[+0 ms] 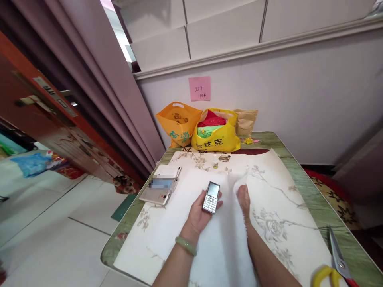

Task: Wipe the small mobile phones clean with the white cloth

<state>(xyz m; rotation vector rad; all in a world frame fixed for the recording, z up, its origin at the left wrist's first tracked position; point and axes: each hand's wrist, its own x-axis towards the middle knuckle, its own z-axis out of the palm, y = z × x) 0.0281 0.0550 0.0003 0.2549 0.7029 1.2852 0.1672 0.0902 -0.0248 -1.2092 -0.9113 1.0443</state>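
Note:
A silver keypad phone [211, 197] with a small grey screen rests in my left hand [199, 213], its fingers wrapped round the sides. A green bangle [186, 246] circles that wrist. Under it spreads a white fleecy cloth [191, 187]. My right hand [243, 201] grips the right edge of this cloth and lifts it into a fold; part of the fingers is hidden behind the fabric. To the left lie smartphones, one a pale phone [157, 196] with its back up and partly blurred over.
Yellow-handled scissors [339, 261] lie at the front right. At the back stand an orange bag [179, 123], a stuffed yellow bag [215, 133] and a brown paper pouch [245, 121]. A small bottle [215, 162] and glasses [224, 158] sit on the floral sheet [278, 187].

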